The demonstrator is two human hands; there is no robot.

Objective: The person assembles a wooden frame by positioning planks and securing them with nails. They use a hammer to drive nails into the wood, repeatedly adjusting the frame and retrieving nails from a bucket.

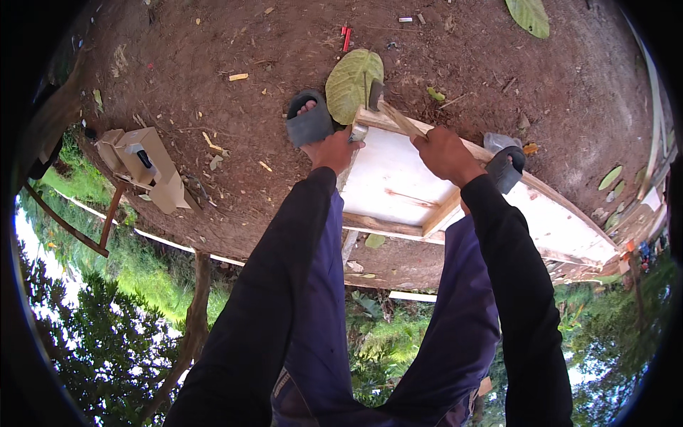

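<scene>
Two hands on white panel (398, 178): left hand (333, 149) fingers grip corner, right hand (445, 153) fingers clasp hammer handle (400, 119).

Both arms, in long dark sleeves, reach forward and down from the lower edge, nearly straight. The left hand (333, 151) is closed in a fist, knuckles up. The right hand (445, 153) is likewise clenched, level with the left and well apart from it.

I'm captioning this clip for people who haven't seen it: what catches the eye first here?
Two hands in black sleeves meet at the corner of a white board framed with wood strips, lying on bare dirt. The left hand and right hand grip near that corner. A big yellow-green leaf lies just beyond it.
</scene>
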